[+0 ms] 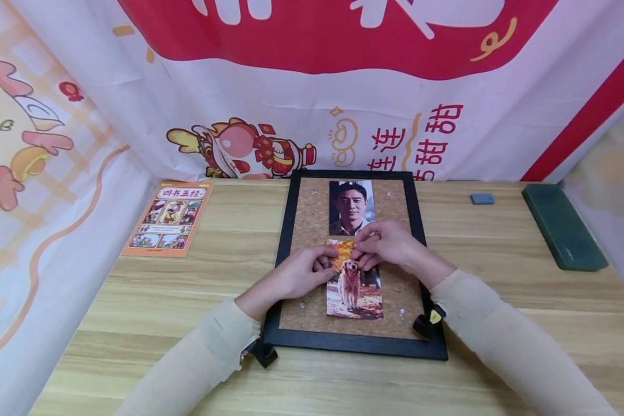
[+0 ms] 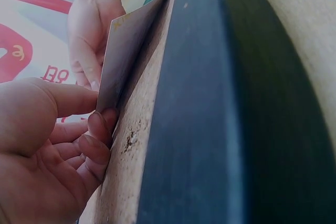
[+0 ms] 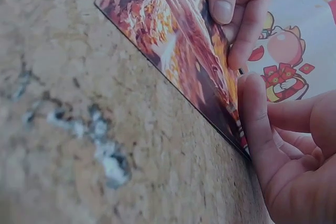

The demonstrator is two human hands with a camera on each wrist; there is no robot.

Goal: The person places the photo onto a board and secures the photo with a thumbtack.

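A photo of a golden dog among autumn leaves lies over the lower half of a cork board with a black frame. My left hand pinches its upper left edge between thumb and fingers. At its upper right edge, my right hand holds it with curled fingers. In the left wrist view the photo's pale back shows, tilted up off the cork. Just above it on the board is a portrait photo of a person, with the right fingers overlapping its lower edge.
Several small clear pins stand on the cork, one near the lower right. An orange booklet lies left of the board. To the right are a small blue block and a dark green case. Printed cloth hangs behind the table.
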